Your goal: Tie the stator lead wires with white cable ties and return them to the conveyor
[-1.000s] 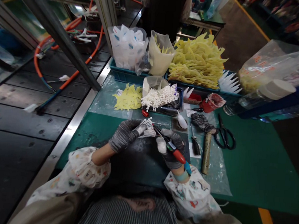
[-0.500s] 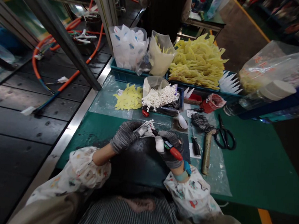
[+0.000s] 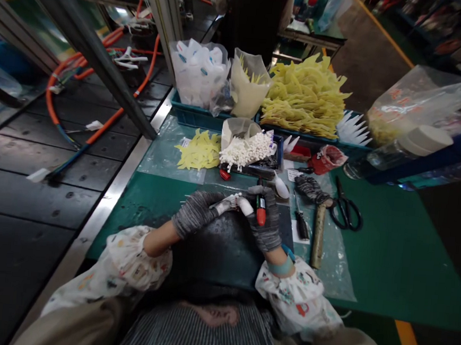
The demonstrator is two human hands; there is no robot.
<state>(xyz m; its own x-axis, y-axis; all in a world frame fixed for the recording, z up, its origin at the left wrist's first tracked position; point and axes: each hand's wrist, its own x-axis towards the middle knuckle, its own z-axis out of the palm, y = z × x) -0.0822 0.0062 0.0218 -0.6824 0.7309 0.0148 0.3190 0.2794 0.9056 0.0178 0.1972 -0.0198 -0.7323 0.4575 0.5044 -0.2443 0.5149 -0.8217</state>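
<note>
In the head view, my left hand (image 3: 198, 212), in a grey knit glove, is closed around a small bunch of thin white round-tipped sticks (image 3: 233, 201). Their tips point right, and thin ends poke out on the left of the glove. My right hand (image 3: 265, 223), gloved likewise with a white-covered thumb, grips a marker pen (image 3: 261, 211) with a red end. The right thumb meets the stick tips, while the pen's red end points toward me. A bag of similar white round-tipped pieces (image 3: 248, 148) lies just beyond the hands, beside a loose red cap (image 3: 225, 175).
Yellow flat pieces (image 3: 199, 150) lie behind my left hand; a larger yellow pile (image 3: 306, 96) fills a bin. To the right are a screwdriver (image 3: 302, 226), a hammer-like tool with wrapped head (image 3: 318, 238) and black scissors (image 3: 347, 209). A metal post (image 3: 92, 44) rises at left.
The marker has swung from pointing at the stick tips to lying back in my right hand, red end toward me. My right thumb has come against the tips, and the bunch is tilted lower.
</note>
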